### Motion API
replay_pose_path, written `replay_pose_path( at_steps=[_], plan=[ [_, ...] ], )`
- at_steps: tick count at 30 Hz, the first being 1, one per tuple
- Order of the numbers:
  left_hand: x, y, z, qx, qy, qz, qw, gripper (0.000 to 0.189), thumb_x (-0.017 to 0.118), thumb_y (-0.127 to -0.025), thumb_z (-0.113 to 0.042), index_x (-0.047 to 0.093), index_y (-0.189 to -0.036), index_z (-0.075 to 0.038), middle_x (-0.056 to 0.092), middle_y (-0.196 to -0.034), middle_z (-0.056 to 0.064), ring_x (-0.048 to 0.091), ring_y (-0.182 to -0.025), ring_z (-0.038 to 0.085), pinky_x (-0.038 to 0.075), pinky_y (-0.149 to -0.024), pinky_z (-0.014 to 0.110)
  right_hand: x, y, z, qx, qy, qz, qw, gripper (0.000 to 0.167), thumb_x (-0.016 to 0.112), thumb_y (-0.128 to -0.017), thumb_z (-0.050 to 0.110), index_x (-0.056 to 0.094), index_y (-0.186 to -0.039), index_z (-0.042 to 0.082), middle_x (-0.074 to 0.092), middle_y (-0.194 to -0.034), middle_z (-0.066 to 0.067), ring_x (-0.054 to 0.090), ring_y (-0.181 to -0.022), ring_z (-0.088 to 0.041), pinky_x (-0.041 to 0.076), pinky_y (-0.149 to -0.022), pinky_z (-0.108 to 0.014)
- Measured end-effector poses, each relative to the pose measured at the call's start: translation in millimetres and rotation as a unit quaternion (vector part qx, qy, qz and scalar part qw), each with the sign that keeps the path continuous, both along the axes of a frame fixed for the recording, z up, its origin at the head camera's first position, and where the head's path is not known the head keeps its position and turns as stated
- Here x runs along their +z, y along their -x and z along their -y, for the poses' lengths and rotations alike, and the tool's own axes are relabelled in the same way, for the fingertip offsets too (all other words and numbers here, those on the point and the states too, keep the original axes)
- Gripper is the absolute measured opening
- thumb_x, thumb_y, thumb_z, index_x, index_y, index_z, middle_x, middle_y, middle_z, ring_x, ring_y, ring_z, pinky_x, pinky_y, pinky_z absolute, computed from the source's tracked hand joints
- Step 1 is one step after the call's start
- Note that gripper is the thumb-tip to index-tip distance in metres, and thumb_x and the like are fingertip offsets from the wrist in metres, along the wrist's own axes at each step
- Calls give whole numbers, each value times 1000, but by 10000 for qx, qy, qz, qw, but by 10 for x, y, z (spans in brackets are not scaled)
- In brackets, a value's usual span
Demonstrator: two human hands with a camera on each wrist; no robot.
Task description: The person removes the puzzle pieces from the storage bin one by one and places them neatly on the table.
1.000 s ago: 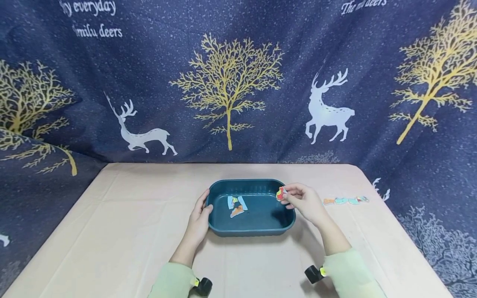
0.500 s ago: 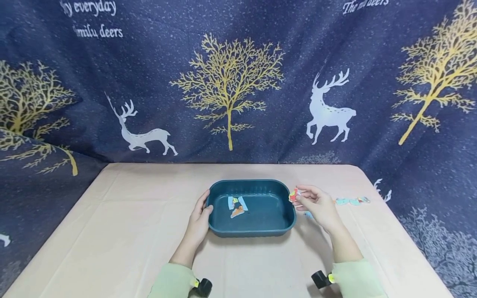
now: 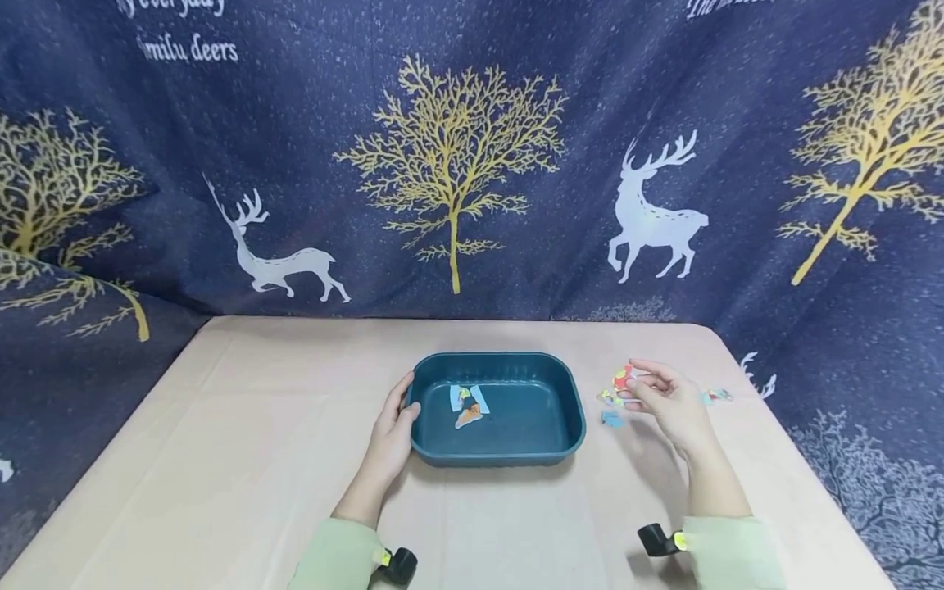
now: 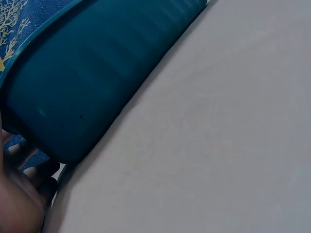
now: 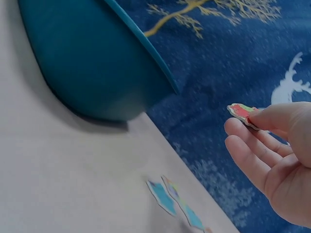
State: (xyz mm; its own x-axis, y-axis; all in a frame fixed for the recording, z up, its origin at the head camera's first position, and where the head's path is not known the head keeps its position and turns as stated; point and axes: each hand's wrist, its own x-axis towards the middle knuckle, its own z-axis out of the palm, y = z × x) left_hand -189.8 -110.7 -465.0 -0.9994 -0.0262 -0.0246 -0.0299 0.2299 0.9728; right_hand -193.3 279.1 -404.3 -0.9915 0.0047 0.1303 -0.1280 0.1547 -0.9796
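Observation:
A dark teal plastic basin [image 3: 498, 460] stands upright on the table. My left hand [image 3: 389, 436] grips its left end, thumb over the rim and fingers along the outer wall. Inside, on the left part of the floor, lie a few flat printed puzzle pieces [image 3: 469, 416] in blue, orange and dark colours. To the right of the basin, my right hand [image 3: 674, 410] pinches a red and yellow puzzle piece [image 5: 241, 111] between thumb and fingers, above the table. Below it lie a blue puzzle piece [image 3: 612, 419] and a multicoloured one [image 3: 607, 397].
More puzzle pieces [image 3: 717, 396] lie near the right table edge, partly hidden behind the right hand. The table has a pale cloth [image 3: 265, 459]. Behind it hangs a dark blue curtain [image 3: 295, 98] with deer and trees. Each sleeve carries a small black camera [image 3: 661, 540].
My right hand has moved right, from over the basin's right rim to above the table, still pinching the red puzzle piece. The left hand and basin stay in place.

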Motion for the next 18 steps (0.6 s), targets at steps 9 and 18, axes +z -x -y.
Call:
replay_pose_path(
  at_steps=[9,18],
  plan=[
    [27,20,9,-43,64,-3,10000,49,35,-102,-22,25,-149,-31,17,-159,-3,18,-146,27,18,-118,48,-46,13,-254,-194,206,396,9988,41,60,-91,7,46,-126,-11,68,-84,9,70,-78,-5,58,-71,-24],
    [18,9,-6,-56,41,34,10000,49,35,-101,-22,25,-149,-31,17,-159,-4,18,-146,26,18,-118,48,-178,-9,-402,-237,53,1164,9929,20,61,-91,9,51,-105,-1,71,-78,6,71,-74,-10,59,-65,-28]
  ],
)
